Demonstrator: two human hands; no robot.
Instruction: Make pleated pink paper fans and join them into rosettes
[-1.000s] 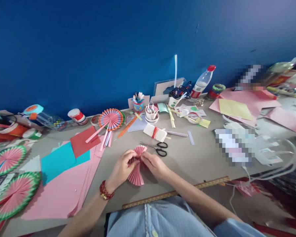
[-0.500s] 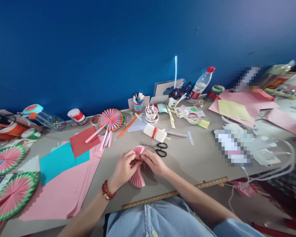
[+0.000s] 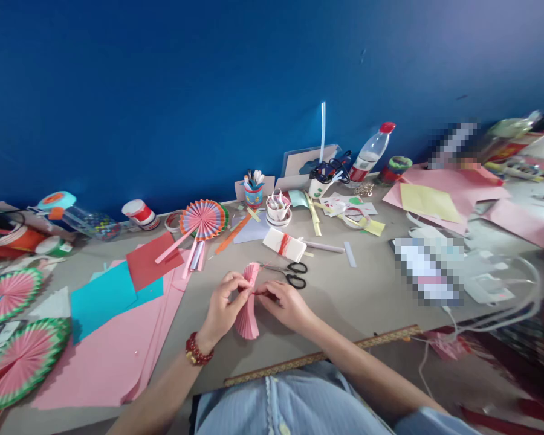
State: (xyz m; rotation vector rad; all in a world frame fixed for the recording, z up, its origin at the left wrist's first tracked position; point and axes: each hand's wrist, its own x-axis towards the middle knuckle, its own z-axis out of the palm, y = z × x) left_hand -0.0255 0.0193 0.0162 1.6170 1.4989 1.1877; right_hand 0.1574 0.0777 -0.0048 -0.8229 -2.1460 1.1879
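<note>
A pink pleated paper piece [image 3: 248, 314] stands on the table, pinched at its waist so both ends fan out. My left hand [image 3: 222, 308], with a red bead bracelet at the wrist, is closed on the waist from the left. My right hand [image 3: 284, 303] is closed on the same waist from the right, fingertips meeting the left hand's. Black-handled scissors [image 3: 290, 273] lie just beyond my right hand.
Pink sheets [image 3: 109, 350], a teal sheet [image 3: 100, 296] and a red sheet [image 3: 148, 263] lie to the left. Finished paper fans [image 3: 22, 356] sit at far left, another fan [image 3: 203, 220] in the middle back. Cups, a water bottle [image 3: 370, 152] and cables crowd the back and right.
The pleated piece's upper fan has folded narrower and tilted left. My hands stay pinched at its middle and shifted slightly.
</note>
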